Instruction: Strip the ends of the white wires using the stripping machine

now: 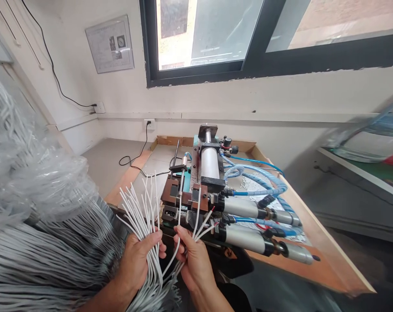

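Note:
My left hand (139,255) is closed round a bundle of thin white cables (141,212), whose loose ends fan upward. My right hand (194,255) pinches a single cable (180,214) between thumb and fingers, its tip pointing up at the brown jaws (172,190) of a pneumatic machine (212,164). A few more cables (201,223) stick out past the right hand's thumb, and some of them show reddish tips. Below both hands the cables hang down together in a grey-white mass.
A large heap of grey cables (53,255), partly under clear plastic wrap (47,182), fills the left side. Metal cylinders (245,208) and blue air hoses (271,186) reach right from the machine. A wooden-edged tray (332,264) surrounds it. A shelf (362,173) stands at far right.

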### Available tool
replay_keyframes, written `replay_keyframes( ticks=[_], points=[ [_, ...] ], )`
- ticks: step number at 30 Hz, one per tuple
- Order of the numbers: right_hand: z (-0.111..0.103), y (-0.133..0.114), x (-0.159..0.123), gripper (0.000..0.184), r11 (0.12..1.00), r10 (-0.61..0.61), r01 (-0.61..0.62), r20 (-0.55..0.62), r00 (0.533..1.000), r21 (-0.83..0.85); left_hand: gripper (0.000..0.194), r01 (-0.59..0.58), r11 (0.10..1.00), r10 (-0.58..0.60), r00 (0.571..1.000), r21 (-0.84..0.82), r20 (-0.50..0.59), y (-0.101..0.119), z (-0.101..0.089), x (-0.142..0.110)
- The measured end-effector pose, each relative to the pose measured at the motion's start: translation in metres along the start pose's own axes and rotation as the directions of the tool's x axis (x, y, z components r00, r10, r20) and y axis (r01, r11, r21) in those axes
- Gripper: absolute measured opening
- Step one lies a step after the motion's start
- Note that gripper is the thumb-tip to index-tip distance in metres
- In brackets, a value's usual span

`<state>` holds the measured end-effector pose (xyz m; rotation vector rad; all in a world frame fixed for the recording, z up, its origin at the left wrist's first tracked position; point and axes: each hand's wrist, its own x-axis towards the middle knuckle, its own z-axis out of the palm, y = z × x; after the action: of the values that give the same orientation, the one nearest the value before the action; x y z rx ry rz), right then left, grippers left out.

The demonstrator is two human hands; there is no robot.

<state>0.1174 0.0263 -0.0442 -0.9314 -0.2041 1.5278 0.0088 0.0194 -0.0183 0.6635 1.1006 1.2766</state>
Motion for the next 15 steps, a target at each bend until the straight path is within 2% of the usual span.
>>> replay_keyframes(
  ticks=[5, 9, 12, 15],
  points=[
    [0.001, 0.0, 0.003, 0.026, 0.996, 0.062, -0.062, 0.01, 0.998, 0.062, 0.017, 0.014, 1.0, -0.014, 1.0, -0.008, -0.006, 0.001, 0.0, -0.002],
    [0.002, 0.0, 0.003, 0.028, 0.99, 0.124, -0.129, 0.081, 0.989, 0.062, 0.018, 0.035, 0.999, -0.035, 0.999, -0.001, 0.003, -0.003, -0.001, -0.003],
    [0.005, 0.002, 0.0, 0.03, 0.988, 0.152, -0.152, 0.204, 0.967, -0.014, 0.017, 0.037, 0.999, -0.038, 0.998, 0.019, 0.046, -0.009, -0.003, -0.005],
    [0.005, 0.004, -0.006, 0.028, 0.989, 0.115, -0.084, 0.268, 0.957, -0.123, 0.017, 0.07, 0.995, -0.076, 0.993, 0.064, 0.087, -0.015, -0.005, -0.007]
  ],
)
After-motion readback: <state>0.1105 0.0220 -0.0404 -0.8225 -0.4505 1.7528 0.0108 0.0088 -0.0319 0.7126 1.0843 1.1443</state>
